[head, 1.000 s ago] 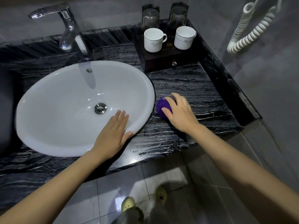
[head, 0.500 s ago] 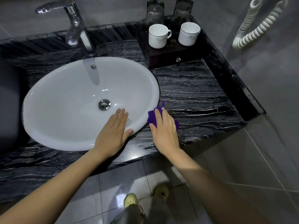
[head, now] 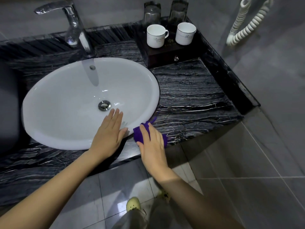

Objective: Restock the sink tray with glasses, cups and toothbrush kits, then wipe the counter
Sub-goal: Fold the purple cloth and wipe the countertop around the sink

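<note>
My right hand (head: 152, 142) presses a purple cloth (head: 138, 132) flat on the black marble counter (head: 194, 98), close to its front edge and against the rim of the white basin (head: 66, 103). My left hand (head: 109, 132) lies flat on the basin's near rim, fingers spread, holding nothing. At the back right a dark wooden tray (head: 166, 52) with a small drawer knob carries two white cups (head: 156, 36) (head: 184, 33). Two clear glasses (head: 151, 13) (head: 179, 11) stand upside down behind them. No toothbrush kit is visible.
A chrome tap (head: 74, 28) rises behind the basin. A white coiled cord (head: 244, 22) hangs on the grey wall at the right. A raised black ledge (head: 231, 75) borders the counter's right side. Grey floor tiles and my shoes lie below.
My right hand has dragged the purple cloth from beside the basin's right rim toward the counter's front edge, closer to my left hand. The left hand stays on the basin rim.
</note>
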Tool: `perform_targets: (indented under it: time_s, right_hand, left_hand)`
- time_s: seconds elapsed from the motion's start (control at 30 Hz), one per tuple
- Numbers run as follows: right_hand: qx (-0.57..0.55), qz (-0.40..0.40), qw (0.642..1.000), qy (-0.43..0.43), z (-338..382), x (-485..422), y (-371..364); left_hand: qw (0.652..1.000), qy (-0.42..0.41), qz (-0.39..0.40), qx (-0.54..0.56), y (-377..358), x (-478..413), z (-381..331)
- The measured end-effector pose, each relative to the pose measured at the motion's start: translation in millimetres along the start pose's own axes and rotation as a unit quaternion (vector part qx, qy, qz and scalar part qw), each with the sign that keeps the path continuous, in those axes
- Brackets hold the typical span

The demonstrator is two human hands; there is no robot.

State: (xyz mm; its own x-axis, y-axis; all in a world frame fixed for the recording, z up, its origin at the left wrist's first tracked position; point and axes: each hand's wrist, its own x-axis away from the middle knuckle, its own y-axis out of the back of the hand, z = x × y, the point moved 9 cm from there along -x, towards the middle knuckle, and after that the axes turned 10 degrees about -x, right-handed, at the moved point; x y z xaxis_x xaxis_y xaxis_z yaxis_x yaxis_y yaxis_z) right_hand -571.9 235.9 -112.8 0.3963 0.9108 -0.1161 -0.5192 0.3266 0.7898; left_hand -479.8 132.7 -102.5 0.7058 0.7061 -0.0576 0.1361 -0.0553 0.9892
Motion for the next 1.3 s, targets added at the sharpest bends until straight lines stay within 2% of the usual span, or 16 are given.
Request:
perform_targets:
  time_s: [0.07, 0.13, 0.23, 0.37, 0.5, 0.6, 0.67, 0.9, 1.3]
  right_hand:
    - [-0.062, 0.012, 0.998, 0.013, 7.4, 6.7, 6.3]
    - [-0.178, -0.004, 0.984, -0.011, 2.0, 5.0, 29.5]
    - [-0.280, -0.105, 0.952, -0.062, -36.9, -11.5, 90.2]
    - [-0.214, -0.162, 0.958, -0.102, -111.4, -41.2, 160.4]
    - [-0.091, -0.126, 0.980, -0.126, -169.5, -63.2, 194.0]
    - [-0.022, -0.026, 0.994, -0.108, -181.4, -68.9, 170.1]
    - [-0.017, 0.015, 0.995, -0.100, -180.0, -66.0, 143.3]
    - [0.012, -0.006, 0.997, -0.079, -147.6, -47.6, 109.4]
    - [-0.040, 0.045, 0.998, -0.011, 10.4, 8.0, -4.3]
  left_hand:
    - [0.999, -0.015, 0.016, -0.043, -4.9, 7.6, 3.0]
    - [0.996, -0.029, 0.038, -0.082, -8.9, 11.0, 1.7]
    - [0.993, -0.024, 0.036, -0.108, -10.1, 9.9, 0.7]
    - [0.993, -0.019, 0.022, -0.112, -8.7, 9.9, 0.9]
    - [0.993, -0.012, 0.024, -0.111, -11.7, 9.9, 1.8]
    - [0.993, -0.006, 0.027, -0.116, -11.5, 10.1, 1.6]
    - [0.992, -0.006, 0.032, -0.125, -11.2, 10.3, 1.3]
    - [0.990, 0.001, 0.044, -0.132, -11.1, 9.3, 0.1]
    - [0.992, -0.003, 0.038, -0.121, -11.3, 11.0, 2.1]
